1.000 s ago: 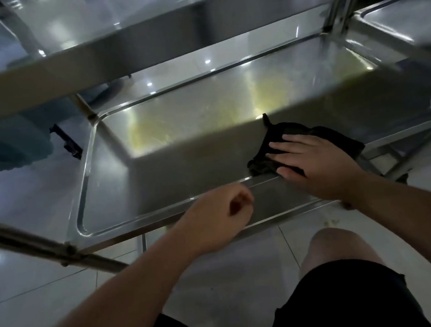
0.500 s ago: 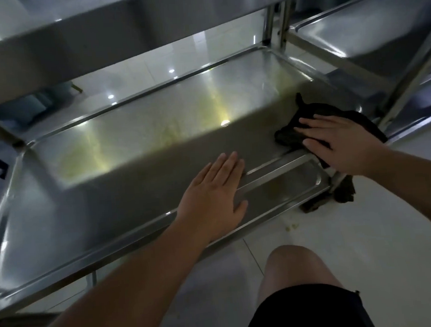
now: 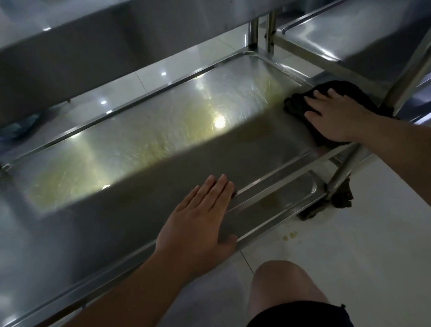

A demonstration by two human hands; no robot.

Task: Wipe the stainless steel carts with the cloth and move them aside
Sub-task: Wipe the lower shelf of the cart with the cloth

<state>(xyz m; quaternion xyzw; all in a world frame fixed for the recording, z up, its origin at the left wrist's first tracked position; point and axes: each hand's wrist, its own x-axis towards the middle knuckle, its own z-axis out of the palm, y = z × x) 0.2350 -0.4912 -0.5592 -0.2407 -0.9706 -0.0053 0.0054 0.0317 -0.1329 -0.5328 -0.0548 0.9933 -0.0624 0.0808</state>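
Note:
The lower shelf of a stainless steel cart fills the middle of the view, with yellowish smears across its far half. A black cloth lies crumpled in the shelf's right corner. My right hand presses flat on the cloth, fingers straight and spread. My left hand lies flat on the shelf's near rim, fingers straight, holding nothing. The cart's upper shelf hangs over the far side and hides part of the shelf beneath it.
A second steel cart stands close on the right, its post just beyond the cloth. A black caster sits under the near right corner. Small yellow spots mark the white tiled floor. My bare knee is below.
My left hand went from loosely curled in the air to lying flat on the near rim. My right hand slid the cloth rightward into the shelf's right corner.

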